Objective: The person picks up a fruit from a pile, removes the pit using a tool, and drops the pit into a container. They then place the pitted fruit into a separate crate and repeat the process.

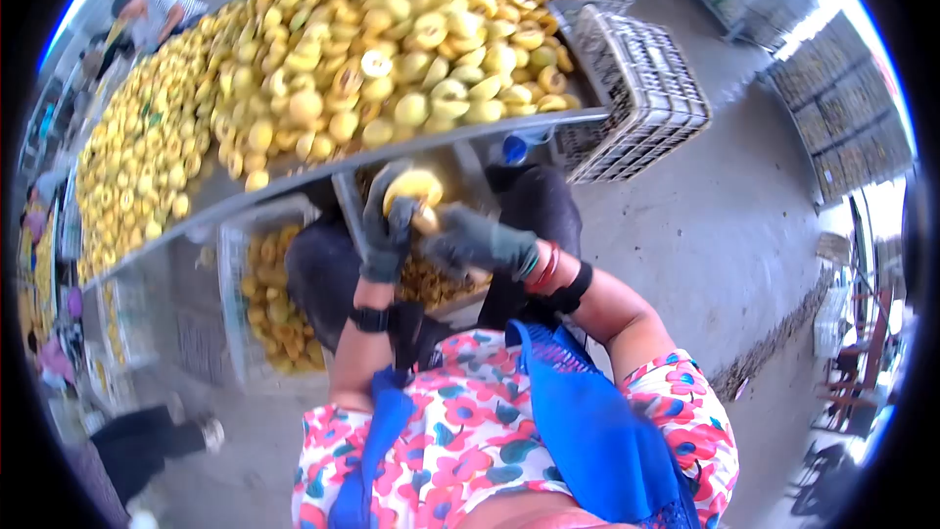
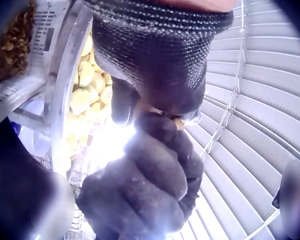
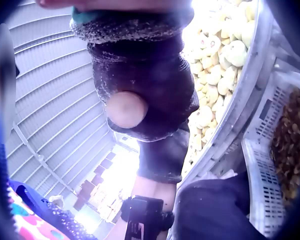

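Note:
My gloved left hand [image 1: 385, 235] grips a yellow fruit piece [image 1: 416, 184] over a crate between the knees. Close against it on the right, my gloved right hand [image 1: 480, 240] has its fingers curled. A round tan end [image 3: 126, 109], which looks like a handle, pokes out of the right glove in the right wrist view. Between the hands lies a small tan-yellow thing [image 1: 427, 219], too blurred to name. The left wrist view shows the left glove [image 2: 150, 65] touching the curled right glove [image 2: 140, 185]; the fruit is mostly hidden there.
Ahead, a metal-edged table [image 1: 294, 174] bears a large heap of cut yellow fruit [image 1: 323, 59]. A white crate [image 1: 230, 284] of fruit stands at the left leg. An open-sided crate [image 1: 651, 88] stands right of the table, with stacked crates [image 1: 847, 127] farther right.

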`<control>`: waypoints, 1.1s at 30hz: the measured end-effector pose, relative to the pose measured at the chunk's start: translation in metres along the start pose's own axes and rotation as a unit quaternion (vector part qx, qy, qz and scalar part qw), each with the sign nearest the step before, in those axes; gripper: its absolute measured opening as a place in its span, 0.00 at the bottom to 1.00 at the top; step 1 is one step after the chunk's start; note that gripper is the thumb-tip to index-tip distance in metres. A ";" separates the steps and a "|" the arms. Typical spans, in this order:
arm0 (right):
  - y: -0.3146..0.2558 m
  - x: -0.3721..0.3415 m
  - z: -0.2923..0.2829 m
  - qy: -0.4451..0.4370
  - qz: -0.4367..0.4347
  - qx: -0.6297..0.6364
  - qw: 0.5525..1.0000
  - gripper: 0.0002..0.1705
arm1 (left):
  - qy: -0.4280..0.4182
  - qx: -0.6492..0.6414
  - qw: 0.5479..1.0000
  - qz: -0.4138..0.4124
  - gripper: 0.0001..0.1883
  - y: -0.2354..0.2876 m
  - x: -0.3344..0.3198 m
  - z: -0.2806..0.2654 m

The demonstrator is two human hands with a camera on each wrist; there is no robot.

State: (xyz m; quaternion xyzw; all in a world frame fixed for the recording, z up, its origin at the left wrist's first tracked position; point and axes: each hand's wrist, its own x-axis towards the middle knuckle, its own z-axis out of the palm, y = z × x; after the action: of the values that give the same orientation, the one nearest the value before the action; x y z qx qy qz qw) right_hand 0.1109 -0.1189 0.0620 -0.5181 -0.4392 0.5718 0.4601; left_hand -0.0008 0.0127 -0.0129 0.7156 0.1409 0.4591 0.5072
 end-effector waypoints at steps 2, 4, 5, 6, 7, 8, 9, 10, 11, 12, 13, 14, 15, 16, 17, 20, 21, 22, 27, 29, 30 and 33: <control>0.000 0.002 -0.006 -0.024 -0.001 0.051 0.998 0.05 | -0.037 0.015 0.999 0.017 0.31 0.006 0.008 -0.008; -0.002 0.001 -0.007 -0.050 0.078 0.137 0.986 0.05 | -0.119 -0.075 0.990 -0.030 0.21 0.028 0.019 -0.016; -0.003 0.002 -0.011 -0.068 0.127 0.181 0.973 0.05 | -0.149 -0.054 0.986 -0.049 0.21 0.033 0.022 -0.018; -0.003 0.002 -0.013 -0.100 0.155 0.241 0.953 0.07 | -0.152 -0.075 0.983 -0.064 0.21 0.038 0.021 -0.019; -0.005 0.001 -0.012 -0.102 0.154 0.245 0.952 0.07 | -0.158 -0.097 0.980 -0.075 0.20 0.040 0.022 -0.019; -0.008 0.000 -0.012 -0.103 0.154 0.246 0.951 0.08 | -0.159 -0.104 0.979 -0.079 0.20 0.038 0.022 -0.019; -0.009 0.000 -0.011 -0.103 0.153 0.248 0.951 0.08 | -0.161 -0.111 0.977 -0.083 0.20 0.037 0.020 -0.020; -0.005 0.002 -0.013 -0.150 0.145 0.295 0.932 0.10 | -0.162 -0.116 0.976 -0.087 0.20 0.036 0.019 -0.022; -0.003 0.003 -0.012 -0.152 0.147 0.290 0.933 0.10 | -0.165 -0.111 0.976 -0.085 0.20 0.034 0.019 -0.023; -0.001 0.004 -0.010 -0.154 0.149 0.286 0.934 0.10 | -0.170 -0.105 0.976 -0.082 0.20 0.033 0.019 -0.024; 0.001 0.005 -0.009 -0.155 0.152 0.281 0.935 0.10 | -0.175 -0.100 0.976 -0.080 0.20 0.032 0.018 -0.024; 0.002 0.006 -0.007 -0.136 0.145 0.264 0.944 0.10 | -0.164 -0.111 0.977 -0.080 0.19 0.032 0.016 -0.023; 0.003 0.007 -0.004 -0.118 0.138 0.246 0.952 0.10 | -0.154 -0.121 0.978 -0.079 0.19 0.033 0.014 -0.024; 0.003 0.009 -0.002 -0.099 0.129 0.227 0.960 0.11 | -0.144 -0.130 0.978 -0.077 0.19 0.034 0.013 -0.024; 0.006 0.012 -0.002 -0.102 0.112 0.196 0.969 0.10 | -0.115 -0.138 0.981 -0.079 0.19 0.029 0.011 -0.022; 0.016 0.020 0.000 -0.093 0.068 0.092 0.989 0.09 | -0.016 -0.120 0.989 -0.090 0.22 0.025 0.006 -0.016; 0.019 0.022 0.004 -0.080 0.058 0.050 0.994 0.10 | 0.020 -0.173 0.976 -0.127 0.23 0.026 0.009 -0.018; 0.021 0.022 0.009 -0.068 0.048 0.009 0.997 0.12 | 0.057 -0.226 0.959 -0.164 0.25 0.027 0.010 -0.021; 0.055 0.034 0.028 0.132 -0.178 -0.262 0.939 0.22 | 0.142 -0.226 0.951 -0.156 0.30 0.029 0.012 -0.040; 0.076 0.041 0.026 0.110 -0.010 0.029 0.993 0.16 | 0.166 -0.230 0.947 -0.151 0.29 0.040 0.006 -0.052; 0.085 0.044 0.015 0.069 0.077 0.026 0.994 0.12 | 0.182 -0.162 0.963 -0.116 0.29 0.044 0.001 -0.062; 0.082 0.045 0.021 0.084 0.161 0.047 0.982 0.09 | 0.261 0.067 0.960 -0.076 0.25 0.048 -0.017 -0.110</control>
State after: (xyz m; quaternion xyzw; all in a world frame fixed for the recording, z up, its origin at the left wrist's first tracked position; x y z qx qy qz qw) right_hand 0.0827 -0.0910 -0.0247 -0.6060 -0.2821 0.6130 0.4211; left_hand -0.1107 0.0454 0.0268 0.5907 0.3527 0.5797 0.4366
